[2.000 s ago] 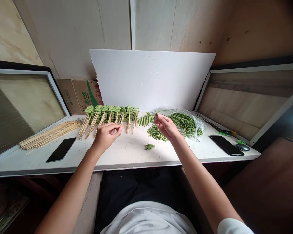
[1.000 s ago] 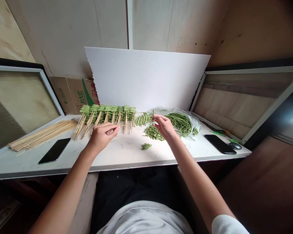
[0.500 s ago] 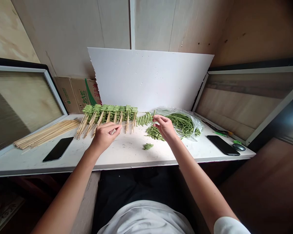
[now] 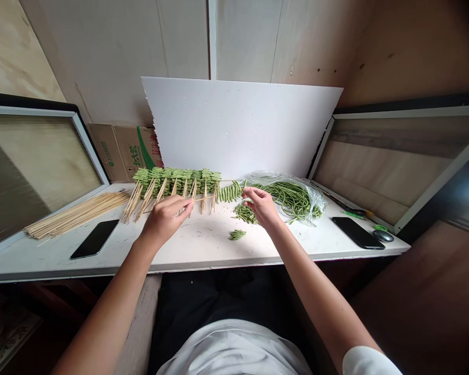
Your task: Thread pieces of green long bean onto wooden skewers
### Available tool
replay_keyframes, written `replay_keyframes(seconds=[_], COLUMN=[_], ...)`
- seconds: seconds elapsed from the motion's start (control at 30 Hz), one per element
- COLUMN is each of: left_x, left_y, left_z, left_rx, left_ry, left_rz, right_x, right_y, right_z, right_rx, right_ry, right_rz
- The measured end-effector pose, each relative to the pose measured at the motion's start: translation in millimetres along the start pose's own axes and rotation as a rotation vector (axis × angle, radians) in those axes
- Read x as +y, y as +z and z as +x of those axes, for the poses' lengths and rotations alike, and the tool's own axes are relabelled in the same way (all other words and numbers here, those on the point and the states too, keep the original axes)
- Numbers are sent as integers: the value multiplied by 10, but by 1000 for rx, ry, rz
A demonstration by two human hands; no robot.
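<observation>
My left hand (image 4: 167, 219) pinches the rear end of a thin bamboo skewer (image 4: 204, 198) held out to the right above the table. Short green bean pieces (image 4: 230, 194) sit side by side along its far part. At the skewer's tip end, my right hand (image 4: 262, 205) is closed with thumb and fingers together on a bean piece (image 4: 244, 184), partly hidden by the fingertips. Below that hand lies a heap of cut bean pieces (image 4: 245, 213), with a smaller cluster (image 4: 237, 235) nearer the front edge. Filled bean skewers (image 4: 180, 179) are stacked behind my left hand, sticks pointing forward.
Long uncut beans (image 4: 291, 198) lie in a clear plastic bag (image 4: 316, 200) on the right. Bare bamboo skewers (image 4: 76, 213) and a phone (image 4: 94, 239) are at left. Another phone (image 4: 357, 232) and a mouse (image 4: 383, 236) rest at right. A white board (image 4: 242, 125) stands behind.
My right hand has shifted slightly left, bringing the bean piece against the skewer's tip end. My left hand stays nearly in place with the skewer.
</observation>
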State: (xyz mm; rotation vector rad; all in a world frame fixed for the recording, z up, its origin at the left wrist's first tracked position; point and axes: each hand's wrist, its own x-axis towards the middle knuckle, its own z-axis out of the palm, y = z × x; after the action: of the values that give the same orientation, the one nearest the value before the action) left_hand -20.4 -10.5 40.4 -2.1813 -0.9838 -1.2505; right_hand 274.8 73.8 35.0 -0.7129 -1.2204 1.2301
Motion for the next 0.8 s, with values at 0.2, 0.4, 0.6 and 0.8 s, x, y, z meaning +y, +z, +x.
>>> replay_keyframes(seconds=[0.2, 0.4, 0.6, 0.8], left_x=[50, 13, -137, -174], left_y=[-14, 48, 63, 82], left_z=[26, 28, -10, -34], left_rx=[13, 61, 103, 80], left_ry=[18, -37, -149, -168], left_rz=[30, -41, -38, -68], right_x=[18, -59, -130, 118], right_y=[24, 15, -184, -402], right_z=[-5, -11, 21, 109], right_rx=[-31, -69, -227, -631], right_ry=[-5, -25, -97, 204], right_rz=[34, 42, -382, -1061])
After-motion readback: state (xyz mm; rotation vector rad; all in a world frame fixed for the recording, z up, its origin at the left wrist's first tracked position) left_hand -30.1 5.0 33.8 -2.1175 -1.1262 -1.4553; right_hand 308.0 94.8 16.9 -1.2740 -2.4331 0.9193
